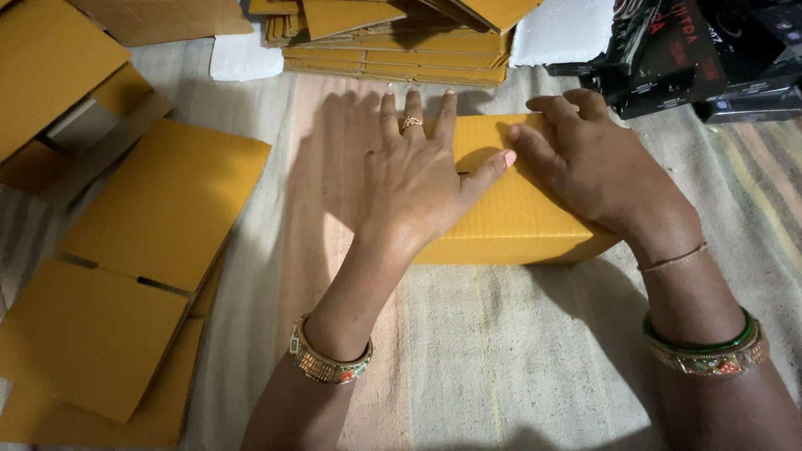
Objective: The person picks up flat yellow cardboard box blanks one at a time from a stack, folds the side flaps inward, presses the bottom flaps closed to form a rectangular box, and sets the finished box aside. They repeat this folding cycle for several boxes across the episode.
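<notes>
Two bare hands rest on one yellow corrugated box [514, 209], which lies flat on a striped woven mat [484, 351]. Left hand [415, 175] is spread open, palm down, half on the box's left edge and half on the mat beside it, thumb reaching onto the top; judged to be pinning the box steady. Right hand [585, 167] lies with its fingers curled over the box's top right part, pressing down, gripping nothing. Left of the box lie flattened yellow cartons [159, 250]; beyond it a stack of flat cardboard [393, 54] and white foam pieces [564, 29]; beyond its right corner, black printed packages [693, 54]. Surface is the cloth mat; the room is otherwise unseen.
</notes>
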Available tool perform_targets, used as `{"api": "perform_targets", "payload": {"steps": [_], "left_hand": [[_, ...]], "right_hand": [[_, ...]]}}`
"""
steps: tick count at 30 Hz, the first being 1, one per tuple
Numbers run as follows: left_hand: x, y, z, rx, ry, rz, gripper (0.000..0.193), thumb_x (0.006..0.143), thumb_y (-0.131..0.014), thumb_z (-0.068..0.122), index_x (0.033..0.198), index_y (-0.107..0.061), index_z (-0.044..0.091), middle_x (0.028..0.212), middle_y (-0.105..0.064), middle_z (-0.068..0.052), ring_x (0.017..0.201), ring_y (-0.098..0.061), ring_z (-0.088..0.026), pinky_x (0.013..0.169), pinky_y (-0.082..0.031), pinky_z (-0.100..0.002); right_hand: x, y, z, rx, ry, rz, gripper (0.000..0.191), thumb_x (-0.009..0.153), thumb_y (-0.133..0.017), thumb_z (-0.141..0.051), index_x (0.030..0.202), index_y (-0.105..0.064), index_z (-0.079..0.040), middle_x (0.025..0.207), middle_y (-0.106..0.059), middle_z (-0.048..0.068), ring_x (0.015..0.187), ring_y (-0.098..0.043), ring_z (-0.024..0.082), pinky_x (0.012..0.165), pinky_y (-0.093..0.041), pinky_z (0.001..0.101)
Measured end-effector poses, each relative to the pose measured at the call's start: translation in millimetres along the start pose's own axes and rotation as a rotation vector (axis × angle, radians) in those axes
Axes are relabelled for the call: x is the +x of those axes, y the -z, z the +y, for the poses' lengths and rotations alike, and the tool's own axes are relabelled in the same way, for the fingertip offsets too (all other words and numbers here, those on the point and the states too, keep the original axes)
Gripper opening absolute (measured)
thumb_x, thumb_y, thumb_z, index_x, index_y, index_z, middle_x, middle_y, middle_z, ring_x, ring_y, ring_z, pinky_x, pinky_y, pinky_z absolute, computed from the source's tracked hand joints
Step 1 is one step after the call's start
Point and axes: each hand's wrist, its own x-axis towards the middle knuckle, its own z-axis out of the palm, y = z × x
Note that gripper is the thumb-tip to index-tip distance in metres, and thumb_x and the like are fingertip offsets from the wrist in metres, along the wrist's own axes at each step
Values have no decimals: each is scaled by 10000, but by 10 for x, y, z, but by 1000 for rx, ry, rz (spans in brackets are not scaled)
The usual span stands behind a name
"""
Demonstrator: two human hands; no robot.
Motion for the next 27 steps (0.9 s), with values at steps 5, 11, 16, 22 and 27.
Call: {"api": "perform_targets", "payload": {"steps": [5,11,16,22,27], "left_hand": [[47,-115,-82,36,-27,23,1075,825,-399,860,1581,-237,113,1610,-214,-265,1491,-61,-498,1149,-282,-616],[166,-301,-210,116,-156,132,743,1120,-177,630,1649,-276,116,1630,-284,-291,1560,-122,-470,1295,-168,-629],[104,-182,-123,24,7,-48,952,873,-276,808,1602,-191,201,1629,-178,-251,1499,-37,-505,1100,-281,-696],[91,-154,-117,32,-3,-52,937,876,-308,795,1598,-207,205,1624,-166,-264,1492,-34,-502,1097,-276,-690],[139,-227,-197,81,-193,155,763,1101,-214,657,1651,-267,130,1590,-322,-296,1558,-152,-461,1295,-183,-644]], "right_hand": [[11,15,15,21,24,-12,596,1034,-519,-517,1364,-585,-25,1328,-553,309,1065,-633,465,848,-545,517],[-4,-28,61,96,-13,70,499,1092,-396,-412,1358,-635,-64,1310,-643,207,1058,-662,408,931,-527,507],[-7,-26,33,-95,39,1,607,1081,-450,-531,1398,-590,-33,1299,-617,248,1102,-653,411,886,-547,495],[-23,-4,39,20,58,43,485,1091,-407,-395,1350,-607,-37,1278,-630,241,1063,-651,422,893,-525,510],[-43,-31,66,12,-2,94,429,1102,-407,-334,1343,-622,-52,1293,-652,213,1068,-658,423,939,-525,506]]}}
